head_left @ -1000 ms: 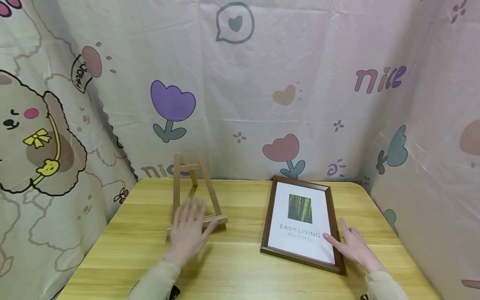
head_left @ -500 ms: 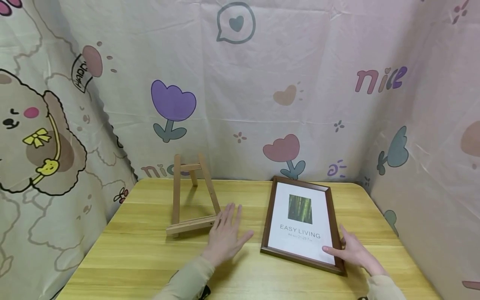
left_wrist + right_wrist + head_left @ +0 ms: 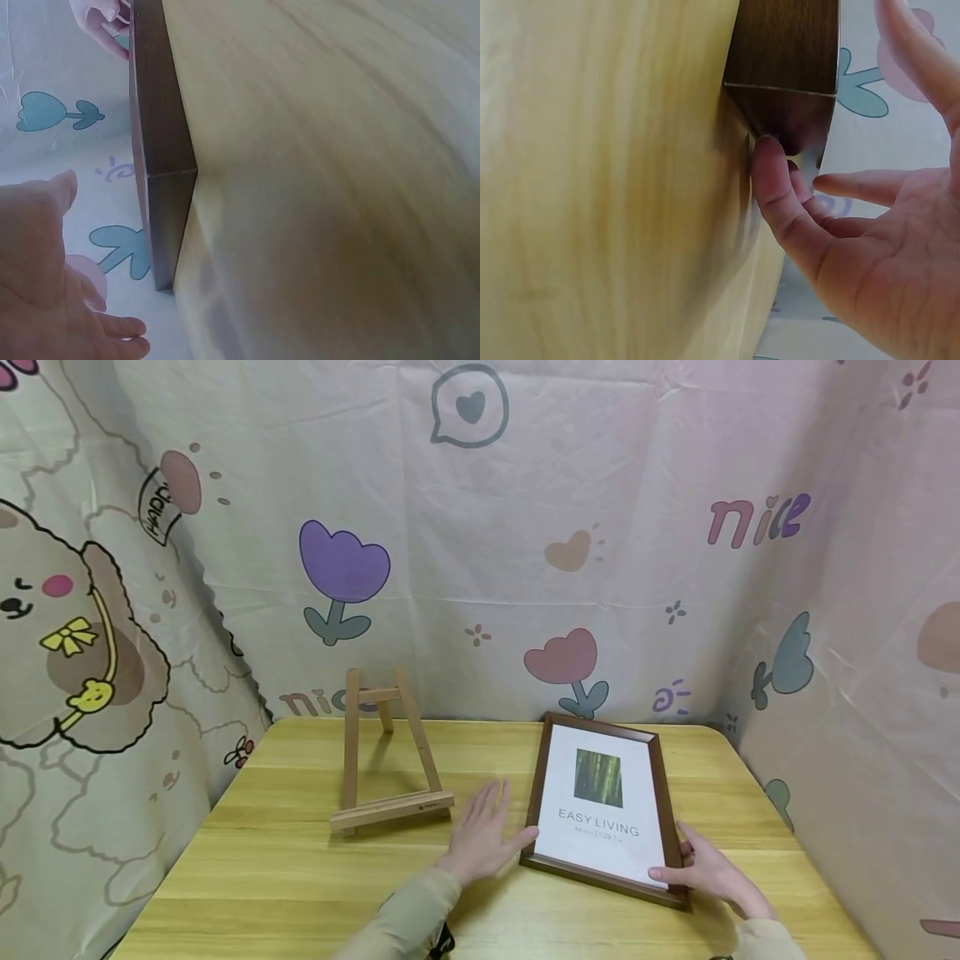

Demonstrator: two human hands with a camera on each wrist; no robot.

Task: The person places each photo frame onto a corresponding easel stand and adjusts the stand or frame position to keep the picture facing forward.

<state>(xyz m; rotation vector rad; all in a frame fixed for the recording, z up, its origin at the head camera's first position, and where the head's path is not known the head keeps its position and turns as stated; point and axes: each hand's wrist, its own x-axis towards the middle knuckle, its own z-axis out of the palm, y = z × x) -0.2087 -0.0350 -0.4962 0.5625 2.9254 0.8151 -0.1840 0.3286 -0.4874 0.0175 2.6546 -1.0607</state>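
Observation:
A brown picture frame (image 3: 600,810) with a white "EASY LIVING" insert lies on the table at right, slightly turned. My right hand (image 3: 712,870) is at its right edge near the front corner, thumb over the front. In the right wrist view, the curled fingers (image 3: 784,206) of this hand meet the frame's side low down, close to the tabletop. My left hand (image 3: 483,839) is beside the frame's left edge, fingers straight and thumb reaching toward the border; in the left wrist view the hand (image 3: 45,277) appears apart from the frame.
A small wooden easel (image 3: 393,808) stands at the left of the table, just left of my left hand. The wooden table (image 3: 247,860) ends at a patterned cloth (image 3: 465,568) that hangs behind and at both sides.
My left hand has moved right, from in front of the easel to the frame's left edge. My right hand has lowered slightly and its fingers have curled in at the frame's right edge.

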